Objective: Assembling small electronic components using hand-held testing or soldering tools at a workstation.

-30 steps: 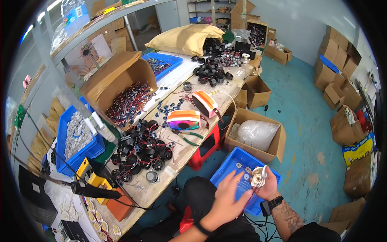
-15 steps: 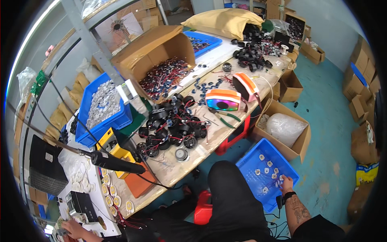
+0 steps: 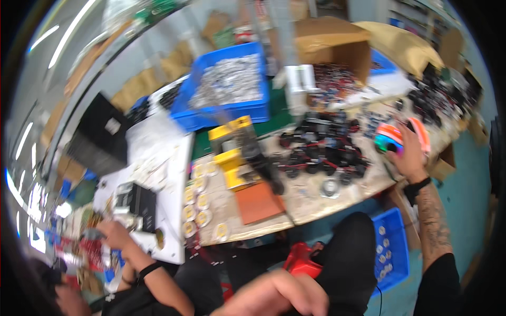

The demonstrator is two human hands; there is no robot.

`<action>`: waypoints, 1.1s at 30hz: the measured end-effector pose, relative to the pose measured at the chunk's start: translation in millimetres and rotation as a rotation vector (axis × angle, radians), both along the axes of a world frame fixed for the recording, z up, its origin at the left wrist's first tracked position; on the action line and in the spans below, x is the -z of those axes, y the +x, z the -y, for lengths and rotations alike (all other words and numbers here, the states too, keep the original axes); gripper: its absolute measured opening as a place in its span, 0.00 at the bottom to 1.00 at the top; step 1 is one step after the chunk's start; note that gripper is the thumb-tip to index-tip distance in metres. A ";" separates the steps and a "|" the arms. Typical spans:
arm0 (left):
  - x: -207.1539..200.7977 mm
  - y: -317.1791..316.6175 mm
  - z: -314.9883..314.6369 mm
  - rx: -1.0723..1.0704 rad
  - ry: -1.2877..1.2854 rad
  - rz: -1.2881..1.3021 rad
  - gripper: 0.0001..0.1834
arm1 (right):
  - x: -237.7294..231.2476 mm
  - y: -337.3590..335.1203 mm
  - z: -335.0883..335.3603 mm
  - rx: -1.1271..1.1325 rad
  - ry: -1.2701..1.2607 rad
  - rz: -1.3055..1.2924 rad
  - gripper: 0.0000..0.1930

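Note:
My right hand [image 3: 411,152] reaches over the far right of the workbench. Its fingers are wrapped round a light-up speaker [image 3: 386,136] with an orange-and-white shell and a glowing multicoloured front. Just beside it stands a second orange-and-white speaker [image 3: 422,132]. My left hand [image 3: 282,295] is low at the bottom middle, in front of my lap and smeared by motion, so its fingers cannot be read. A pile of black round speaker parts with red wires [image 3: 327,150] lies on the bench left of my right hand.
A blue bin [image 3: 401,247] with white round pieces stands on the floor by my knee. Yellow equipment [image 3: 232,152] and an orange block [image 3: 258,203] sit mid-bench. A co-worker's hand [image 3: 113,234] works at the left. A red stool [image 3: 303,260] is below.
My right hand has left the blue floor bin and gone up to the lit speaker on the bench. My left hand has come into view. The view has swung left.

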State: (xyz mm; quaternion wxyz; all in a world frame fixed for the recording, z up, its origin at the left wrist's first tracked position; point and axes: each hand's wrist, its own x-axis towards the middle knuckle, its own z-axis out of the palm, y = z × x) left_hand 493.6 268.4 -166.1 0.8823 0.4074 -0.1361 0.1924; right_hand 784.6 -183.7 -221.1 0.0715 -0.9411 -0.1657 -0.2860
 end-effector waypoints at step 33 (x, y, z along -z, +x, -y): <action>85.9 141.1 -225.0 -0.661 2.056 -1.018 0.10 | 98.7 -215.6 -95.6 -0.146 0.298 -0.510 0.33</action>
